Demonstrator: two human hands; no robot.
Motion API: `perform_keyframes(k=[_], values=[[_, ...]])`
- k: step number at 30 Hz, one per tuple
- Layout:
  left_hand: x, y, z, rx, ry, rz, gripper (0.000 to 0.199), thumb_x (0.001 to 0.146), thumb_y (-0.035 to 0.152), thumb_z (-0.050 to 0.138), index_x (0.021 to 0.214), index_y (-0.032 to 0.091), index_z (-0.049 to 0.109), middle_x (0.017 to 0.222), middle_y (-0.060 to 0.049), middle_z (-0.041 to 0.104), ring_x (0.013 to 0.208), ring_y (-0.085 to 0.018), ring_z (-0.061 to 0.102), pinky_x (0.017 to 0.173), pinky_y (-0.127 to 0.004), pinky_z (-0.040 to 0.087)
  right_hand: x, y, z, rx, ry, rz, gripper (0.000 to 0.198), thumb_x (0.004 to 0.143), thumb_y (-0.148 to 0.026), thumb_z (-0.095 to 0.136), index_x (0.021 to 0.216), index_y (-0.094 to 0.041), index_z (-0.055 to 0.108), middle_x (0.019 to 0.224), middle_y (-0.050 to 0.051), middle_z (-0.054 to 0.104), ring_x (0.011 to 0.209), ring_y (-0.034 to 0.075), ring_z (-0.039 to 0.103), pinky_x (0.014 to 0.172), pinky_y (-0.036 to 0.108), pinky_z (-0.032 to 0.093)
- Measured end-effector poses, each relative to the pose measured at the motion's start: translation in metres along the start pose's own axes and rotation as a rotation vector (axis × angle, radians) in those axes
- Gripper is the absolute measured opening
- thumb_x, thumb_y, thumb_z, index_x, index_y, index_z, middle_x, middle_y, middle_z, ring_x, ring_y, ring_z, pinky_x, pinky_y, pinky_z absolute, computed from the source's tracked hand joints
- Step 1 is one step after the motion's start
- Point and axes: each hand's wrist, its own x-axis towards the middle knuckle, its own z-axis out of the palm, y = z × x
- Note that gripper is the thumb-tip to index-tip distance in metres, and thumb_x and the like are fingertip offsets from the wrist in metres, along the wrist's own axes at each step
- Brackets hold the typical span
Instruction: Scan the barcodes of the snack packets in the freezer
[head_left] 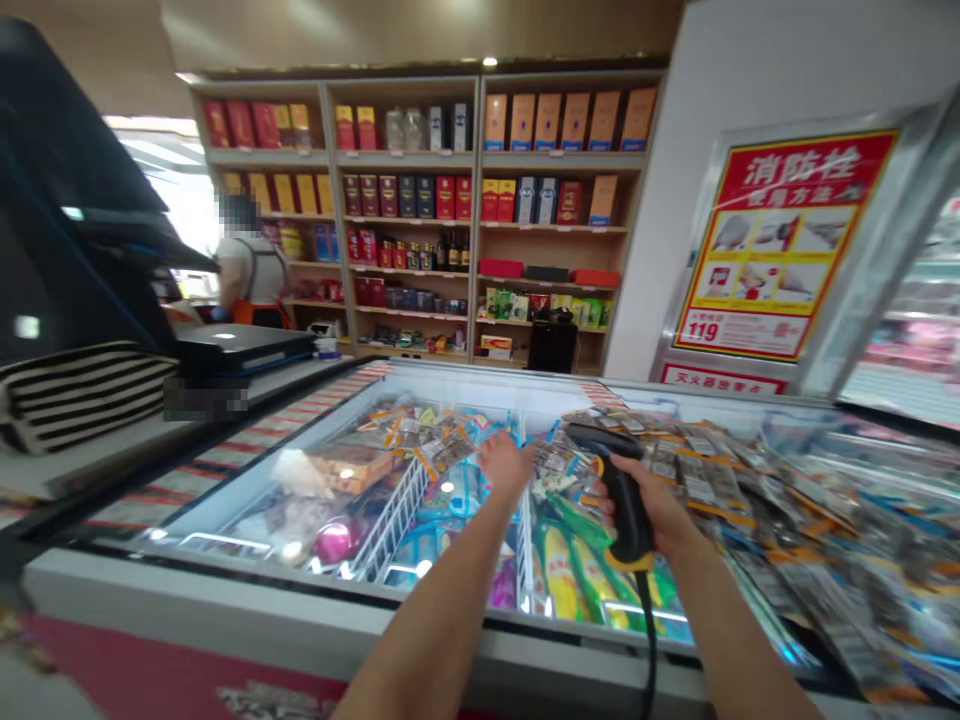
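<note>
My right hand (651,505) is wrapped round the handle of a black and yellow barcode scanner (626,490), its cable hanging down toward me. The scanner's head points left, over flat packets (551,455) with white labels. My left hand (505,462) reaches forward among the packets, its fingers partly visible and stretched out, with nothing seen in it. Whether its fingertips touch a packet is unclear. More orange-edged packets (439,445) lie left of that hand. A large spread of similar packets (701,480) covers the right side.
Beneath the hands is a chest freezer (225,590) with white wire baskets (397,515) and yellow-green bags (559,570). A dark checkout machine (67,220) and a striped bag (90,395) stand left. Shelves of boxes (409,195) line the back. A person (255,270) stands back left.
</note>
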Motion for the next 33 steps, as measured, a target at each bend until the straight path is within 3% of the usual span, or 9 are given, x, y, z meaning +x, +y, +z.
perform_keyframes(k=[3, 6, 10, 12, 15, 18, 21, 25, 33], values=[[-0.012, 0.02, 0.016, -0.014, -0.013, 0.017, 0.066, 0.066, 0.055, 0.046, 0.117, 0.015, 0.042, 0.118, -0.015, 0.049, 0.113, -0.029, 0.038, 0.092, -0.045, 0.026, 0.001, 0.0, -0.003, -0.011, -0.01, 0.004, 0.02, 0.075, -0.033, 0.047, 0.065, -0.016, 0.049, 0.051, -0.002, 0.05, 0.038, 0.008, 0.045, 0.035, 0.019, 0.04], [-0.014, 0.028, 0.024, -0.011, -0.094, 0.054, 0.069, 0.06, 0.052, 0.054, 0.116, 0.014, 0.042, 0.124, -0.017, 0.044, 0.118, -0.031, 0.031, 0.096, -0.051, 0.015, 0.002, 0.0, -0.006, -0.019, -0.007, 0.005, 0.019, 0.075, -0.032, 0.047, 0.064, -0.016, 0.048, 0.051, -0.002, 0.049, 0.039, 0.008, 0.045, 0.034, 0.02, 0.039], [-0.003, 0.005, 0.011, -0.037, -0.135, 0.11, 0.078, 0.049, 0.04, 0.067, 0.119, 0.018, 0.039, 0.131, -0.014, 0.036, 0.119, -0.029, 0.032, 0.095, -0.042, 0.023, 0.003, 0.001, -0.006, -0.026, -0.003, -0.011, 0.017, 0.074, -0.032, 0.048, 0.066, -0.016, 0.049, 0.052, -0.002, 0.05, 0.04, 0.008, 0.046, 0.035, 0.02, 0.04], [0.004, -0.014, 0.0, -0.047, -0.103, 0.085, 0.091, 0.047, 0.038, 0.069, 0.125, 0.013, 0.03, 0.136, -0.019, 0.025, 0.123, -0.031, 0.024, 0.096, -0.04, 0.022, 0.003, 0.002, -0.004, -0.033, -0.011, 0.009, 0.019, 0.074, -0.032, 0.047, 0.066, -0.016, 0.049, 0.052, -0.002, 0.05, 0.039, 0.008, 0.045, 0.035, 0.02, 0.04], [0.01, -0.035, -0.01, -0.076, -0.088, 0.074, 0.092, 0.047, 0.036, 0.07, 0.125, 0.009, 0.029, 0.126, -0.022, 0.039, 0.12, -0.034, 0.028, 0.096, -0.045, 0.019, 0.003, 0.004, 0.004, -0.056, -0.009, 0.027, 0.02, 0.074, -0.033, 0.047, 0.064, -0.016, 0.049, 0.05, -0.002, 0.05, 0.038, 0.008, 0.045, 0.034, 0.02, 0.039], [0.011, -0.04, -0.011, -0.157, -0.123, 0.178, 0.077, 0.052, 0.023, 0.067, 0.121, 0.017, 0.035, 0.112, -0.012, 0.055, 0.108, -0.027, 0.045, 0.092, -0.038, 0.028, 0.004, 0.007, 0.01, -0.071, -0.005, 0.012, 0.021, 0.074, -0.034, 0.046, 0.064, -0.016, 0.049, 0.049, -0.001, 0.051, 0.037, 0.008, 0.045, 0.032, 0.02, 0.039], [0.011, -0.038, -0.006, -0.278, -0.131, 0.299, 0.065, 0.061, 0.01, 0.054, 0.122, 0.021, 0.034, 0.115, -0.005, 0.054, 0.102, -0.017, 0.05, 0.085, -0.026, 0.037, 0.004, 0.008, 0.012, -0.059, -0.003, -0.004, 0.02, 0.074, -0.034, 0.046, 0.066, -0.016, 0.049, 0.048, -0.002, 0.051, 0.036, 0.008, 0.045, 0.032, 0.02, 0.038], [0.015, -0.038, -0.001, -0.399, -0.137, 0.364, 0.076, 0.062, 0.003, 0.044, 0.131, 0.018, 0.014, 0.109, -0.004, 0.057, 0.09, -0.012, 0.056, 0.075, -0.022, 0.042, 0.004, 0.006, 0.012, -0.036, 0.038, -0.045, 0.018, 0.073, -0.034, 0.046, 0.069, -0.016, 0.048, 0.048, -0.002, 0.051, 0.036, 0.009, 0.045, 0.032, 0.02, 0.039], [0.015, -0.037, -0.003, -0.519, -0.165, 0.271, 0.081, 0.062, 0.002, 0.045, 0.132, 0.023, 0.011, 0.109, -0.003, 0.058, 0.086, -0.015, 0.058, 0.074, -0.024, 0.042, -0.001, 0.004, 0.015, -0.039, -0.002, -0.086, 0.018, 0.073, -0.034, 0.047, 0.071, -0.016, 0.05, 0.048, -0.003, 0.052, 0.036, 0.008, 0.046, 0.032, 0.02, 0.039]])
